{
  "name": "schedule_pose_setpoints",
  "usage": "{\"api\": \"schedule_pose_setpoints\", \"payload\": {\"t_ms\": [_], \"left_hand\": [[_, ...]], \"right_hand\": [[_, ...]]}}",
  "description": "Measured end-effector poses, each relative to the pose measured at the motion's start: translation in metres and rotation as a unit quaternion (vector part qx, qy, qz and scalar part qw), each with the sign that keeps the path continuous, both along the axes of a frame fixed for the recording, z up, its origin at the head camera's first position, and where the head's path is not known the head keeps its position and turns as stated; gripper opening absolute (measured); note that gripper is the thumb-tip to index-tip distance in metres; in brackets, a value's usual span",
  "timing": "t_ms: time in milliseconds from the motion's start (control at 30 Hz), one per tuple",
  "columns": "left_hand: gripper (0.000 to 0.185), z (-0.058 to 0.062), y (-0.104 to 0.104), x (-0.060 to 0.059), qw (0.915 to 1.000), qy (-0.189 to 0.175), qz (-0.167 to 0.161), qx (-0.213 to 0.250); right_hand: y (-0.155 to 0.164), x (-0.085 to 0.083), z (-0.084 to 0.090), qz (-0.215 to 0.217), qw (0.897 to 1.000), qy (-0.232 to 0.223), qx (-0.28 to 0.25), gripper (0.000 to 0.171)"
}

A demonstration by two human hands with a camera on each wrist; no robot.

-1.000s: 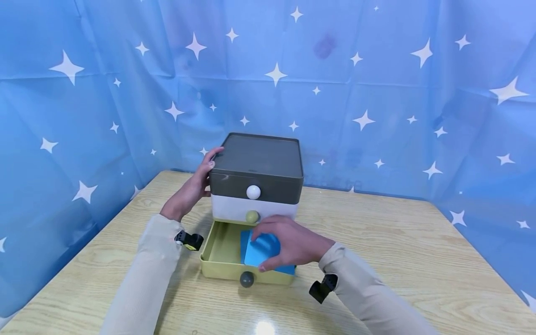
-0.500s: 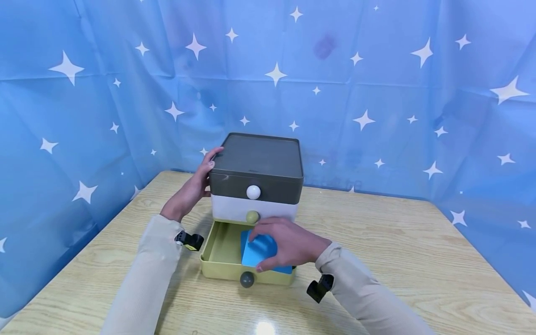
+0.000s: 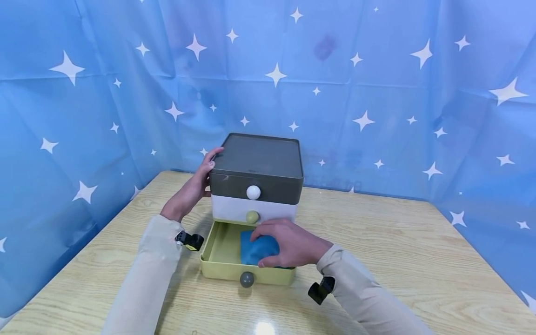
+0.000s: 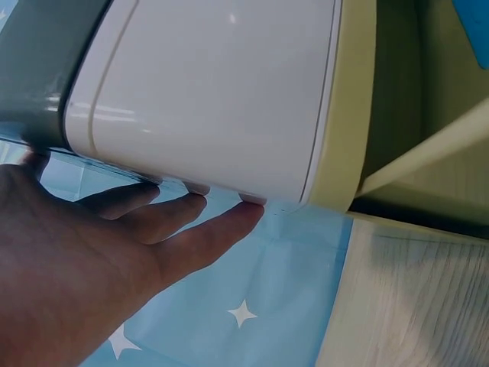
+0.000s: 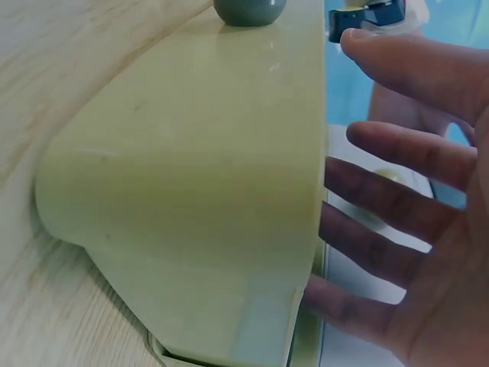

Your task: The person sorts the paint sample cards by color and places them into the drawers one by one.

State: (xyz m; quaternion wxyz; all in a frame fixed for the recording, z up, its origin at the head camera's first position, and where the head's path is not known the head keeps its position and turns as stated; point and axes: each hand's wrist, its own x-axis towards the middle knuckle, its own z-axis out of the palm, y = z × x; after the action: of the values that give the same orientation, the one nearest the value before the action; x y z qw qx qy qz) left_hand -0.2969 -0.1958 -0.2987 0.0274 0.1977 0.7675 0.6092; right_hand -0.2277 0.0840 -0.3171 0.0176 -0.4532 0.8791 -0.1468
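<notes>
A small drawer unit [image 3: 257, 156] stands on the table, with a dark grey top tier, a white middle tier and a pulled-out yellow-green bottom drawer [image 3: 226, 273]. In that drawer's right part lies a flat blue piece [image 3: 248, 249]; its kind is unclear and my right hand partly covers it. My left hand [image 3: 190, 190] rests against the unit's left side, and its extended fingertips touch the wall in the left wrist view. Over the drawer's right side hovers my right hand [image 3: 291, 244], fingers spread and loosely bent, with nothing between thumb and fingers.
The tiers have round knobs: a white knob [image 3: 253, 192], a yellow-green knob [image 3: 252, 217] and a dark grey knob [image 3: 247, 279]. A wooden table [image 3: 385, 246] extends to both sides. Behind it hangs a blue curtain [image 3: 326, 102] with white stars.
The light blue flat piece under my right hand moved left, then left my fingers; the blue now shows lower, inside the drawer. My left hand and the unit stayed in place.
</notes>
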Motion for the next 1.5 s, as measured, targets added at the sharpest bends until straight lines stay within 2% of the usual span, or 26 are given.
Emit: {"api": "schedule_pose_setpoints", "payload": {"t_ms": [333, 567, 733, 800, 900, 1033, 1167, 1267, 1333, 1500], "left_hand": [[0.051, 0.0, -0.001, 0.0, 1.0, -0.004, -0.005, 0.004], [0.051, 0.001, -0.001, 0.002, 0.9999, -0.003, -0.008, 0.008], [0.051, 0.001, -0.001, 0.002, 0.9999, -0.002, -0.008, 0.011], [0.051, 0.001, -0.001, 0.001, 1.0, -0.001, -0.006, 0.007], [0.051, 0.001, -0.001, 0.001, 1.0, 0.001, -0.003, 0.004], [0.052, 0.0, 0.0, 0.001, 1.0, 0.0, -0.003, 0.004], [0.051, 0.0, 0.0, 0.001, 1.0, 0.001, -0.003, 0.004], [0.051, 0.0, -0.001, 0.001, 1.0, 0.002, 0.0, 0.004], [0.051, 0.0, -0.001, 0.001, 1.0, 0.002, 0.0, 0.006], [0.051, 0.0, -0.001, 0.001, 1.0, -0.001, -0.004, 0.008]], "right_hand": [[-0.002, 0.007, 0.001, 0.011, 1.0, 0.006, -0.002, 0.043], [-0.009, 0.019, 0.008, 0.053, 0.998, 0.016, -0.031, 0.033], [-0.016, 0.032, 0.01, 0.097, 0.994, 0.005, -0.052, 0.029], [-0.019, 0.037, 0.009, 0.104, 0.994, -0.01, -0.042, 0.03], [-0.025, 0.043, 0.004, 0.1, 0.995, -0.002, -0.004, 0.032], [-0.029, 0.049, -0.003, 0.092, 0.993, 0.026, 0.073, 0.038], [-0.031, 0.05, -0.008, 0.087, 0.989, 0.02, 0.121, 0.043], [-0.034, 0.052, -0.013, 0.098, 0.985, 0.055, 0.134, 0.042], [-0.036, 0.054, -0.017, 0.107, 0.978, 0.112, 0.143, 0.04], [-0.038, 0.058, -0.029, 0.117, 0.946, 0.261, 0.151, 0.033]]}}
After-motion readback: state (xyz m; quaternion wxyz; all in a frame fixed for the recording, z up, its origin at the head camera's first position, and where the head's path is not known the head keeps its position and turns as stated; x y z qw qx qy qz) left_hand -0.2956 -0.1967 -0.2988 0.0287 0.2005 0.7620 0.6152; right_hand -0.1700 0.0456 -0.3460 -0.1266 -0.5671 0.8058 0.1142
